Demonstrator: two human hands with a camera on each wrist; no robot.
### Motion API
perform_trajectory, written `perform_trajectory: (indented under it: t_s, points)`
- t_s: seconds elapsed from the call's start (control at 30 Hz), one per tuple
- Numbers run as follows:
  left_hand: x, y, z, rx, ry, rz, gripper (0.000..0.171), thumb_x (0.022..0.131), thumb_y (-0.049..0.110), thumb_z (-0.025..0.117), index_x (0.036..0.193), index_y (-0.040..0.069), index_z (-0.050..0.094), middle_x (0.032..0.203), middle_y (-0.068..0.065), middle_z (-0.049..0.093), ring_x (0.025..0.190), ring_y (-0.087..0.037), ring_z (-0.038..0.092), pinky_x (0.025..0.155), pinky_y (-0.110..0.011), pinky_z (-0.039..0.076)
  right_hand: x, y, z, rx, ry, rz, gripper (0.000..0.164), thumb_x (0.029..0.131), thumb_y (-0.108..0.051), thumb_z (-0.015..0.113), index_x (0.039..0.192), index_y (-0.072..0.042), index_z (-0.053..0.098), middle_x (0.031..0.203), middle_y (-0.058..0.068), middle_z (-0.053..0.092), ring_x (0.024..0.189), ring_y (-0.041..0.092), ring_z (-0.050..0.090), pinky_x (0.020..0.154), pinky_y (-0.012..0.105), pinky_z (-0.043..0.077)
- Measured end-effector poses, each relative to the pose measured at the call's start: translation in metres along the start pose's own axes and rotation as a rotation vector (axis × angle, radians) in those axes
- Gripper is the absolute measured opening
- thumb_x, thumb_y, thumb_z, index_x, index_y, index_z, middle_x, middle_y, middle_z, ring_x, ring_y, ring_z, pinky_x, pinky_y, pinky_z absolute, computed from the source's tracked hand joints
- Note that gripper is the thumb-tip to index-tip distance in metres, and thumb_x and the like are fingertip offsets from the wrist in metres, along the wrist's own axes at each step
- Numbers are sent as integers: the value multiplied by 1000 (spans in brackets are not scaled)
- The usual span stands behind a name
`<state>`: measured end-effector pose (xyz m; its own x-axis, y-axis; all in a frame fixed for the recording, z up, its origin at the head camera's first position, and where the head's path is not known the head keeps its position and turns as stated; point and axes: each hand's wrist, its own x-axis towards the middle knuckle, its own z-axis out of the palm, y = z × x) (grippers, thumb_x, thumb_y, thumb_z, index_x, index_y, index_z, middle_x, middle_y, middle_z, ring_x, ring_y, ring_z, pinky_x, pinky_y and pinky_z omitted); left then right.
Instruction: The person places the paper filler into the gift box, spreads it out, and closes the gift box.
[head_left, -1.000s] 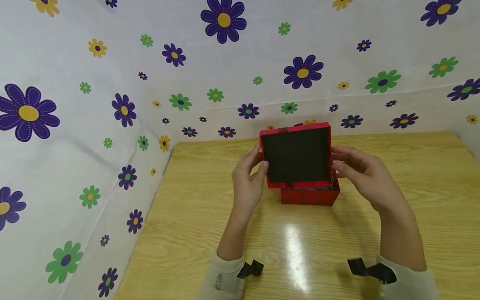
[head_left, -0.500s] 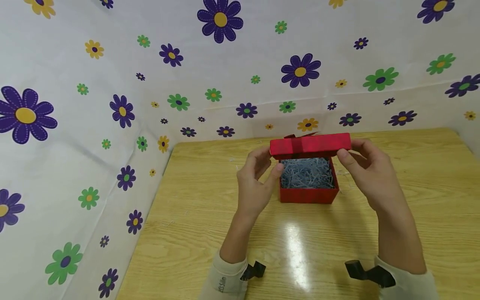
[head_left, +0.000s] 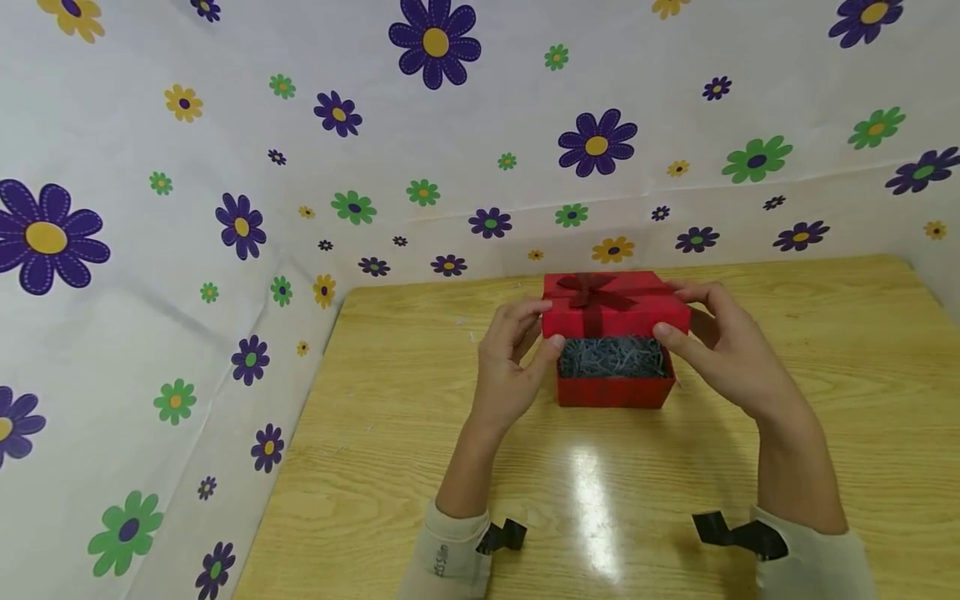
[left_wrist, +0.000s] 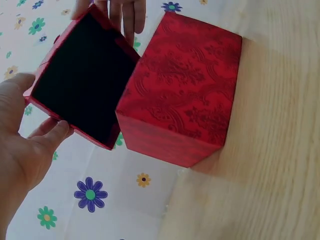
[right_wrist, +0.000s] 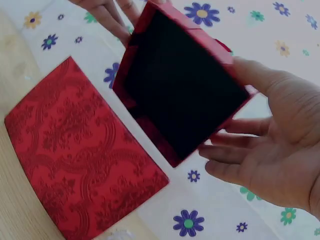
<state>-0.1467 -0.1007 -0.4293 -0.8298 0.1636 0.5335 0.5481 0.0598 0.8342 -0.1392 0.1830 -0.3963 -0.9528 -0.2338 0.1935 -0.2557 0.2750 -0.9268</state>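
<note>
A red gift box [head_left: 615, 392] with a damask pattern stands on the table, shredded blue-grey paper [head_left: 611, 357] showing inside. Over its back half is the red lid [head_left: 618, 312], topped with a dark red ribbon bow [head_left: 592, 290]. My left hand [head_left: 510, 367] grips the lid's left end, and my right hand [head_left: 731, 350] grips the right end, thumb at the front corner. Both wrist views show the lid's black underside, tilted above the box; in the left wrist view the lid [left_wrist: 82, 80] overlaps the box edge [left_wrist: 175, 85].
The wooden table [head_left: 390, 467] carries a few tiny paper scraps [head_left: 472, 337] to the left of the box. A white cloth with printed flowers [head_left: 435, 150] hangs behind the table and along its left side.
The lid has turned from showing its black inside to lying top up, and has come down over the back of the box. Both hands moved with it; the box stayed put.
</note>
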Motion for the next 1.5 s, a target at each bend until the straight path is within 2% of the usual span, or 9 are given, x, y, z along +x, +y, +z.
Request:
perform_trajectory:
  t_s: [0.23, 0.37, 0.47, 0.57, 0.97, 1.07, 1.13, 1.23, 1.5]
  points:
    - [-3, -10, 4, 120, -111, -212, 31, 90, 0, 83, 113, 9, 64, 153, -5, 47, 144, -18, 47, 111, -29, 47, -1, 15, -7, -135, -103, 33, 55, 93, -5, 81, 140, -1, 52, 167, 16, 36, 151, 48, 37, 99, 5, 42]
    - [-5, -9, 4, 203, -176, -272, 52, 87, -4, 84, 133, 7, 64, 155, -6, 42, 146, -20, 46, 110, -27, 47, -5, 20, -9, -211, -150, 52, 63, 93, -11, 83, 147, -2, 52, 167, 19, 35, 150, 49, 38, 98, -1, 35]
    - [-7, -7, 2, 219, -198, -323, 78, 85, -5, 85, 154, 4, 50, 161, -8, 37, 149, -21, 45, 110, -27, 47, -6, 20, -9, -237, -163, 43, 72, 92, -15, 85, 153, -3, 48, 165, 19, 37, 149, 49, 40, 98, -2, 33]
    - [-7, -4, -1, 222, -215, -375, 92, 85, -3, 86, 163, 3, 37, 167, -10, 32, 150, -24, 44, 108, -28, 49, -7, 17, -9, -254, -174, 32, 79, 92, -20, 85, 158, -3, 44, 164, 19, 41, 148, 48, 41, 98, -2, 32]
    - [-10, 8, -3, 292, -287, -459, 87, 86, 0, 87, 160, 0, 41, 165, -13, 39, 141, -32, 56, 105, -31, 53, -11, 11, -13, -315, -216, 63, 79, 93, -26, 84, 158, -3, 46, 161, 20, 44, 146, 49, 44, 94, -1, 33]
    - [-11, 7, -2, 295, -296, -466, 86, 87, -1, 86, 160, -1, 41, 165, -13, 38, 141, -32, 55, 107, -34, 52, -11, 11, -12, -352, -231, 76, 75, 94, -25, 83, 156, -1, 47, 159, 21, 46, 145, 49, 45, 105, 13, 43]
    - [-11, 6, -1, 297, -295, -470, 86, 87, -1, 85, 160, 0, 41, 165, -13, 38, 142, -32, 55, 107, -35, 52, -10, 11, -11, -371, -241, 89, 74, 94, -24, 83, 155, 1, 48, 159, 22, 46, 145, 49, 46, 112, 34, 49]
    - [-12, 4, -1, 308, -295, -485, 86, 87, 0, 86, 160, 0, 41, 166, -12, 38, 141, -32, 56, 107, -35, 52, -8, 12, -9, -370, -257, 106, 74, 94, -20, 82, 154, 3, 47, 159, 25, 45, 145, 50, 44, 111, 63, 43]
    - [-16, 0, -2, 333, -305, -525, 88, 87, 2, 87, 161, 0, 40, 164, -12, 39, 136, -32, 60, 103, -30, 54, -7, 14, -4, -369, -278, 137, 73, 94, -18, 82, 154, 4, 46, 160, 25, 44, 146, 50, 43, 112, 67, 42]
